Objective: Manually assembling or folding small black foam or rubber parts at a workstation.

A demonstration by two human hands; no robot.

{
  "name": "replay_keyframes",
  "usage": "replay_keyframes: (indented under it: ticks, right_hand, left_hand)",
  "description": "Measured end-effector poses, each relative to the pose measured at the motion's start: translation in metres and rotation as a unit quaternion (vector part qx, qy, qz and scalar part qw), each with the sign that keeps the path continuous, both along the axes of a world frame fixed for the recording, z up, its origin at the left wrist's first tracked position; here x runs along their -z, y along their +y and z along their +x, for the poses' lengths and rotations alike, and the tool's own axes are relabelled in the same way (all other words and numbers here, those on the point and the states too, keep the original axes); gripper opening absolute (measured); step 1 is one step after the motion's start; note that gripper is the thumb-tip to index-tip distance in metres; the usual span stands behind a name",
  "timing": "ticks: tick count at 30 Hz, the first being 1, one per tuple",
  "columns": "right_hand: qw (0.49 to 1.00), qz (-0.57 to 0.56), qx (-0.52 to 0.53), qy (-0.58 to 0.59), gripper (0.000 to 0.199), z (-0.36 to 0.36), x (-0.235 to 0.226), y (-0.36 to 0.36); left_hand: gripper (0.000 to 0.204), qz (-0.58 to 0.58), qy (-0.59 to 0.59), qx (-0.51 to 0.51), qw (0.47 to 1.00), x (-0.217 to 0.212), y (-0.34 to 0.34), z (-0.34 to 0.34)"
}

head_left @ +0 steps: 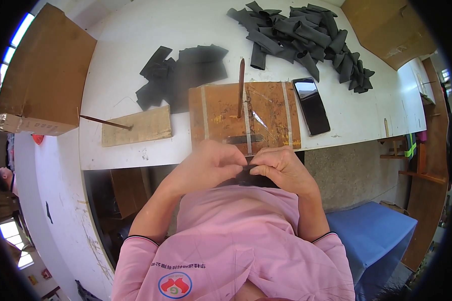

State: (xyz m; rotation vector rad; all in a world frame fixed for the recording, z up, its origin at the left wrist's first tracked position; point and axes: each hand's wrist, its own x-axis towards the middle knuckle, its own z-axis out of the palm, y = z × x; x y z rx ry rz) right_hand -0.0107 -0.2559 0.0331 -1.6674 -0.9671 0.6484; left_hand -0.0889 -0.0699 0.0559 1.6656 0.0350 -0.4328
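My left hand [213,163] and my right hand [285,168] meet close to my body, just off the near edge of a worn brown board [216,108]. Both have thumb and fingers pinched on a small dark strip of material [247,168], mostly hidden by the fingers. It resembles the dark grey pieces nearby. Light tape bands cross the board, and a reddish-brown pointed rod [241,88] stands up from it. To the left, a smaller pale board [153,128] carries a similar thin rod [105,122], leaning left. Beyond it lies a flat stack of dark grey pieces [201,65].
A large heap of dark grey tube-like pieces [306,37] covers the back right of the white table [120,50]. One phone [311,107] lies right of the board. Cardboard boxes stand at left [47,70] and right [391,30]. Something blue and box-shaped [369,233] is at lower right.
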Motion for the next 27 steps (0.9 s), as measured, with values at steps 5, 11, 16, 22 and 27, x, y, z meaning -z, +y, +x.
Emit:
replay_keyframes:
  ticks: [5,11,16,22,27]
  right_hand:
    - [0.999,-0.013,-0.027,-0.012,0.013,0.001,0.000,0.002]
    - [0.997,-0.047,-0.056,-0.019,0.014,0.002,-0.001,0.005]
    - [0.995,-0.040,-0.090,0.020,0.013,0.001,0.001,0.004]
    - [0.993,-0.055,-0.104,0.022,0.014,0.000,-0.004,0.007]
    - [0.992,-0.055,-0.108,0.020,0.014,0.000,-0.004,0.005]
  left_hand:
    - [0.010,-0.001,0.034,0.015,0.999,-0.002,0.001,-0.001]
    - [0.010,-0.052,0.068,0.000,0.996,0.005,0.005,-0.002]
    - [0.006,-0.127,0.122,0.017,0.984,0.010,0.009,-0.002]
    - [0.011,-0.110,0.154,0.030,0.981,0.017,0.011,-0.003]
    - [0.010,-0.167,0.190,0.024,0.967,0.015,0.006,-0.006]
